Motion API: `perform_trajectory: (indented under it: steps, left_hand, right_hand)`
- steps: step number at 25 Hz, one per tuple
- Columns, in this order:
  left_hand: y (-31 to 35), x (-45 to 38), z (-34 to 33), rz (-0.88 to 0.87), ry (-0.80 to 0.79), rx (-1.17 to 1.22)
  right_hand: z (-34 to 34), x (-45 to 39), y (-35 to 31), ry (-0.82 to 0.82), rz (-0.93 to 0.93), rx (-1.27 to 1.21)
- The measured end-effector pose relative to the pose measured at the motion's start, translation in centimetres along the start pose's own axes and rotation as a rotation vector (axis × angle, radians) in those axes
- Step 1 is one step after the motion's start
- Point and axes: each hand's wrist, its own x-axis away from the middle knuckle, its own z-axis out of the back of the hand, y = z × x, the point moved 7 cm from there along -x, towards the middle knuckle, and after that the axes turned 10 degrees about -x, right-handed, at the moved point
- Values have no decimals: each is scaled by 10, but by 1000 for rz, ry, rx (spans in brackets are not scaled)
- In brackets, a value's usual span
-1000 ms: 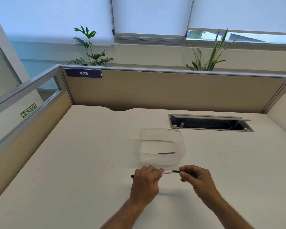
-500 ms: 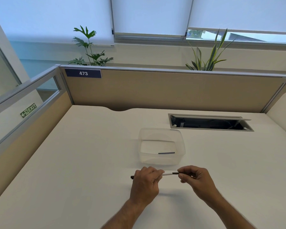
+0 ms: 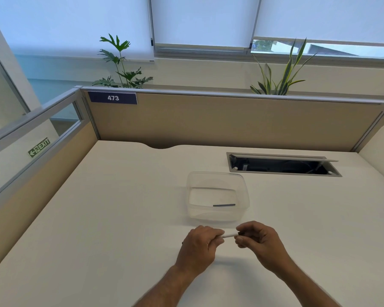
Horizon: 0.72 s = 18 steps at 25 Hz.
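We note both forearms entering from the near edge of the desk (image 3: 111, 229). The left hand (image 3: 200, 244) is curled round a pen (image 3: 230, 235), and a dark tip shows just past its outer side. The right hand (image 3: 258, 242) pinches the pen's other end between thumb and fingertips. Only a short white stretch of the barrel is visible between the two hands. The pen is held level, just above the desk and just in front of a clear tub (image 3: 215, 217). The hands do not touch the tub. Inside the tub a thin dark rod (image 3: 224, 205) lies flat on the floor, toward the right and near side. Beyond the tub, to the right, we record an open cable hatch (image 3: 284, 167) set in the desk, its lid raised at the back. A tan partition (image 3: 231, 120) closes the far edge and bears a blue label (image 3: 112, 98) reading 473. A green exit sign (image 3: 39, 147) shows at left. Two plants (image 3: 122, 63) rise behind the partition, under lowered blinds (image 3: 200, 18).
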Motion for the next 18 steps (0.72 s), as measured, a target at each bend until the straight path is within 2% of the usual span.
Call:
perform_trajectory:
  steps: [4,7,11,18]
  left_hand:
    - [0,0,-5,-25,-97,-10]
    - [1,1,-7,-44,-113,-15]
    - [3,1,0,-56,-25,-7]
    - [9,-3,11,-42,80,-23]
  right_hand:
    - [1,1,2,-2,-10,28]
    - [2,2,0,-19,1,98]
    - [1,3,-2,-61,13,198]
    - [-4,1,-5,-51,-46,210]
